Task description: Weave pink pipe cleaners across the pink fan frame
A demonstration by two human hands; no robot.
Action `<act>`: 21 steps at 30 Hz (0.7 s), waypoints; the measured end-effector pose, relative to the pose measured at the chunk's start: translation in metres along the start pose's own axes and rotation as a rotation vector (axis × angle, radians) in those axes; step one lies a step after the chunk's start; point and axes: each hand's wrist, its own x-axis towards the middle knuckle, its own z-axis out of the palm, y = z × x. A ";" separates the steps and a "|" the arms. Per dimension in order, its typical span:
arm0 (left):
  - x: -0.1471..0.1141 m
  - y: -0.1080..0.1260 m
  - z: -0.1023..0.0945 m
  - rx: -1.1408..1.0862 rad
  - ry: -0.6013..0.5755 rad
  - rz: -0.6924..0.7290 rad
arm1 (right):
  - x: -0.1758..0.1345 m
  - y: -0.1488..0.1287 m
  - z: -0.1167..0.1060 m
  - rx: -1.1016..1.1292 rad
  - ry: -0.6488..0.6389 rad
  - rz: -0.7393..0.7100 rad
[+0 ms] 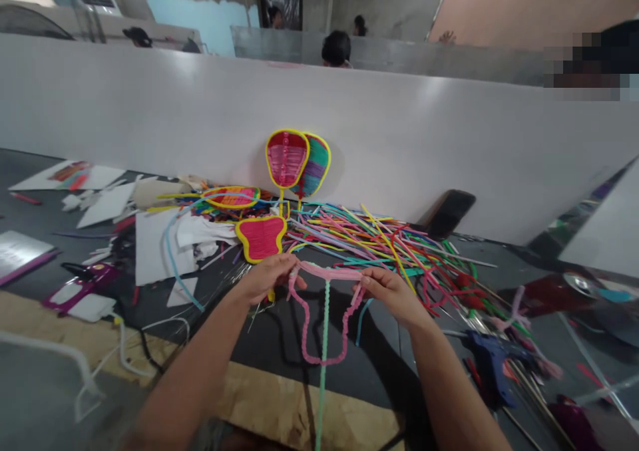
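Note:
Between my two hands hangs a pink pipe-cleaner frame (305, 334), bent to a wide top and a narrower rounded bottom. Several straight pink strands run side by side across its top. A mint-green twisted stem (324, 344) passes down its middle and out below the lower edge. My left hand (267, 278) pinches the upper left corner, and my right hand (392, 291) pinches the upper right corner. Just beyond my left hand lies a red fan-like shape with a yellow border (261, 239).
Two finished-looking yellow-edged fans (288, 158) lean against the white partition (200, 105). Loose coloured pipe cleaners (349, 231) are piled behind the frame. A phone (452, 213) leans at the right, near a blue glue gun (492, 364). White card pieces (162, 248) and cables lie left.

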 end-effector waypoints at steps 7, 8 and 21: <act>-0.001 -0.002 0.007 0.137 0.085 0.178 | -0.001 -0.001 0.003 -0.012 0.019 -0.029; -0.001 -0.001 0.008 0.140 0.098 0.175 | -0.002 -0.002 0.004 0.006 0.017 -0.020; 0.004 -0.003 0.026 0.054 0.062 0.081 | 0.006 0.011 0.030 -0.078 0.199 -0.102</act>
